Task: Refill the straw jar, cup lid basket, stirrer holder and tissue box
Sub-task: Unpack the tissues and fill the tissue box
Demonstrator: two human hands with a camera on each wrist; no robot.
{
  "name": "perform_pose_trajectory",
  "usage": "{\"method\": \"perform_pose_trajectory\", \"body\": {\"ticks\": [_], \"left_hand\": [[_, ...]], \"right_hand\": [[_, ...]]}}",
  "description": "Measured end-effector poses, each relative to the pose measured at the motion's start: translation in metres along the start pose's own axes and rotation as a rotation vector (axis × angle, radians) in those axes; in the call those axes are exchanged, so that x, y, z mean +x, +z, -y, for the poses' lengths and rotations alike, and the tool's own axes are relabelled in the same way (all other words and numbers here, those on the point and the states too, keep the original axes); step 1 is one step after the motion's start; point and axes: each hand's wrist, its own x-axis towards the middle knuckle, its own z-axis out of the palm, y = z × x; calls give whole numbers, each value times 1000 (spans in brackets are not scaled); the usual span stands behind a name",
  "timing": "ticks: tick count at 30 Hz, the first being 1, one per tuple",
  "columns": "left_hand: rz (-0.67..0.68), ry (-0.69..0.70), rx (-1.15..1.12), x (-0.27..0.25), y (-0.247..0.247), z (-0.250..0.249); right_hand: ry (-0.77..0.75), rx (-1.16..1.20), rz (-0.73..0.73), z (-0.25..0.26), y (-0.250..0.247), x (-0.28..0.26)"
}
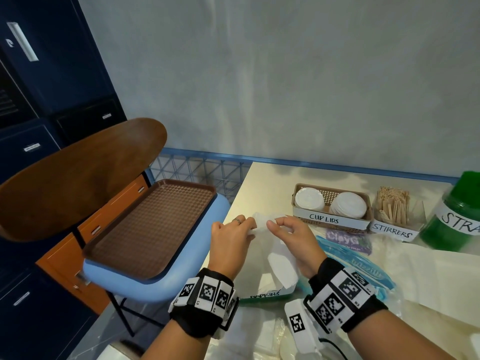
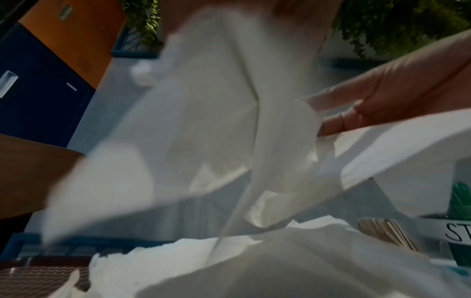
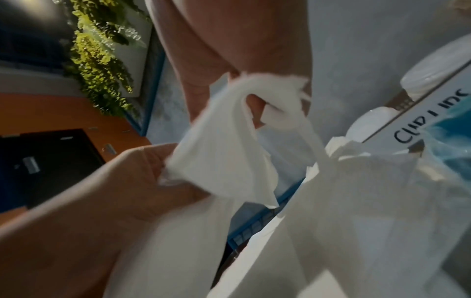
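Holding one white tissue (image 1: 260, 224) between them, the left hand (image 1: 230, 245) and the right hand (image 1: 293, 242) both pinch its top edge, each with thumb and fingers curled on the paper, and the sheet hangs down from this edge toward the tissue box (image 1: 265, 294), which stands directly under the hands at the near edge of the table (image 1: 262, 178). The box is green, with a label that reads NAPKINS, and more white tissues rise loosely out of its open top, so I judge that the tissue step is in hand and not finished. The relation that matters now is simple: the box lies straight below the fingers, the sheet's long side runs from top to bottom, and both hands are about equally near to the opening, the left one a little more to the outer side. From the right wrist view, the tissue (image 3: 224, 153) is twisted and bunched where the fingers hold it, so it probably needs to be spread or folded flat before it goes down. Behind the hands, well apart, stand the cup lid basket (image 1: 333, 222) with two stacks of lids, the stirrer holder (image 1: 394, 229) and the green straw jar (image 1: 457, 219). A blue tissue pack (image 1: 363, 266) lies just to the right of the box.
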Motion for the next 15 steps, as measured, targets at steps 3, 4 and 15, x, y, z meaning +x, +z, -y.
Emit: {"method": "perform_pose_trajectory", "body": {"ticks": [3, 4, 15], "left_hand": [[149, -70, -284, 3, -6, -2], [184, -115, -395, 3, -8, -1], [114, -339, -597, 4, -24, 59]], "right_hand": [[-58, -204, -62, 1, -1, -1], [-94, -247, -63, 3, -2, -2], [-155, 339, 292, 41, -41, -7]]}}
